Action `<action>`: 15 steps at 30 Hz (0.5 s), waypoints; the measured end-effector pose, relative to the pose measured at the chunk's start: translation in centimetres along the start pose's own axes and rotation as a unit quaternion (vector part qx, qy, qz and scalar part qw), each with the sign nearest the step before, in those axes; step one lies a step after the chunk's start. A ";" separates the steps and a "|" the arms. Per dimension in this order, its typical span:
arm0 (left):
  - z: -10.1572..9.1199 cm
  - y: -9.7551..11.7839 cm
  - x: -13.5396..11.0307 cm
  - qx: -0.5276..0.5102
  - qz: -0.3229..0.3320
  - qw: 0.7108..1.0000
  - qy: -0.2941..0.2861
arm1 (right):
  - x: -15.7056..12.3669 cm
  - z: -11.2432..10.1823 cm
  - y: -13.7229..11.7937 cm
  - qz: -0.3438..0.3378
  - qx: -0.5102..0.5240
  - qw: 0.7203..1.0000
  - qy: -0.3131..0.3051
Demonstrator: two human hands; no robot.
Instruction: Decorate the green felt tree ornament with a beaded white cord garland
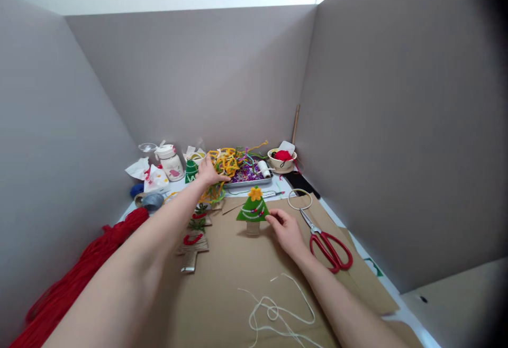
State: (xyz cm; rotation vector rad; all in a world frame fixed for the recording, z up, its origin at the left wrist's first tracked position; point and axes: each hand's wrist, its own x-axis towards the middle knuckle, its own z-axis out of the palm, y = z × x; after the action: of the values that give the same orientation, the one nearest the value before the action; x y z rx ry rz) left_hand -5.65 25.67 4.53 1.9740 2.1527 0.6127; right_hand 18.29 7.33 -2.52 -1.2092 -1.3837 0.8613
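Observation:
My right hand [284, 230] pinches the right lower corner of a small green felt Christmas tree [254, 211] with a yellow flower on top, a white cord garland and a pale brown trunk. It stands upright above the cardboard. My left hand [210, 172] reaches to the back, thumb and fingers apart, beside a heap of yellow yarn [228, 162] and a darker green felt tree [191, 170]. Whether its fingertips touch either one I cannot tell. Partly behind my left forearm lies a twine-wrapped cardboard tree [195, 242] with red and green trim.
Red-handled scissors [327, 247] and a hoop [299, 199] lie right; white cord [278, 311] lies in front. A bead tray [248, 181], a bowl with red yarn [281, 162], a phone [301, 184] and a white bottle [170, 163] stand behind. Red yarn [87, 268] lies left. Grey partitions enclose the table.

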 end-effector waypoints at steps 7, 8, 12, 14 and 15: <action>1.9 1.5 1.4 0.071 -0.003 0.997 -0.014 | 0.0 -0.1 -0.1 -0.004 0.014 1.000 0.000; 1.5 1.5 1.8 0.074 0.006 0.997 -0.021 | 0.0 -0.1 -0.1 -0.007 0.017 1.000 0.000; -1.3 2.8 3.8 0.092 0.030 0.995 -0.007 | -0.2 -0.1 -0.4 -0.018 0.026 1.000 0.004; -3.0 4.4 5.2 0.093 0.042 0.995 0.019 | -0.1 -0.2 -0.5 -0.021 0.028 0.999 0.007; -3.9 5.4 5.9 0.092 0.049 0.994 0.032 | -0.1 -0.2 -0.5 -0.021 0.028 0.999 0.008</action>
State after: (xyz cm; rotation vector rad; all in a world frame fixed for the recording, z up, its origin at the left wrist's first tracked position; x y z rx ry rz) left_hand -2.91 30.96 11.14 2.1942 2.2345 0.5144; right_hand 18.44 7.10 -2.08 -1.1368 -1.3588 0.8537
